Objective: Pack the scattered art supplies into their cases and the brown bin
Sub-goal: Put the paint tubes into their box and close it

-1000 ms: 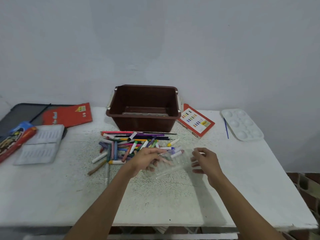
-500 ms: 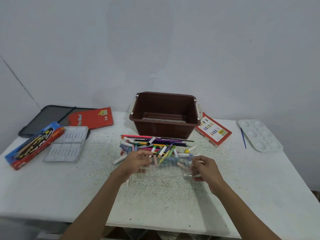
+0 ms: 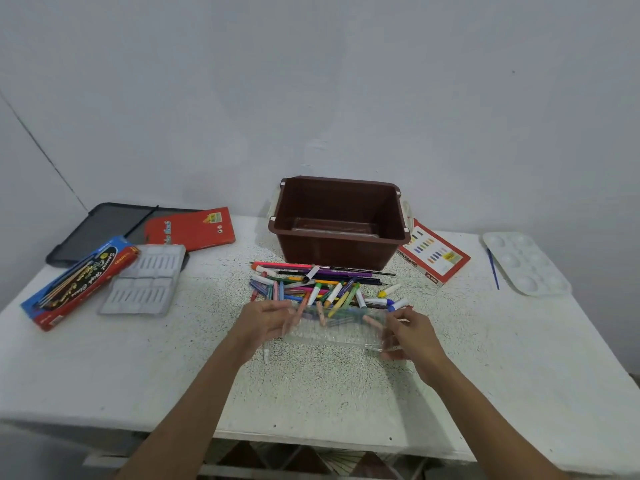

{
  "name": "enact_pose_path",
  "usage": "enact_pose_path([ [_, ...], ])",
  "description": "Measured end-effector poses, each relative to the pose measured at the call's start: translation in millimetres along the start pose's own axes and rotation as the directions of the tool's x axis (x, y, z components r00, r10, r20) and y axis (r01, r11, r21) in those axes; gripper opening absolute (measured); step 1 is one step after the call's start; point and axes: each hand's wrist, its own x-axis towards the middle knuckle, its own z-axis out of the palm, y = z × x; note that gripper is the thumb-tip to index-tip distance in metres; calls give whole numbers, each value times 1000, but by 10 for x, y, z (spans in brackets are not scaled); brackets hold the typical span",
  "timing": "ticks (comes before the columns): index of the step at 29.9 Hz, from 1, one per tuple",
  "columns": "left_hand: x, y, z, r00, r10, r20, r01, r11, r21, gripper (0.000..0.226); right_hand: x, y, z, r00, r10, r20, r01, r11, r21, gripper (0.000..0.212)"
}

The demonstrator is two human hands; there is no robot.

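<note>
While clear case (image 3: 341,336) lies long axis left-right | left hand (image 3: 266,322) grips one end | right hand (image 3: 414,336) grips other

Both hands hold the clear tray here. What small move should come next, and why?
Likely lower the tray flat onto the table beside the pile: the left hand and right hand both hold its ends, so neither is free to pick up crayons.
</note>
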Motion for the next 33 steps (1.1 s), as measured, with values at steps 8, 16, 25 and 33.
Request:
enact_pose_path([
  [8, -21, 1, 39, 998, -33, -51, 40, 989, 140, 22, -39, 25, -23, 1000, 19, 17, -19, 999, -36, 17],
  [16, -49, 41, 68, 994, 17, -106, 3, 981, 193, 7, 11, 86, -122, 999, -24, 43, 27, 996, -87, 6],
  [25, -130, 57, 109, 989, 132, -71, -109, 960, 259, 16, -2, 99, -143, 994, -91, 68, 86, 994, 73, 30],
  [33, -202, -10, 88, 982, 187, -20, -167, 919, 356, 23, 32, 202, -197, 988, -148, 37, 148, 989, 2, 38],
])
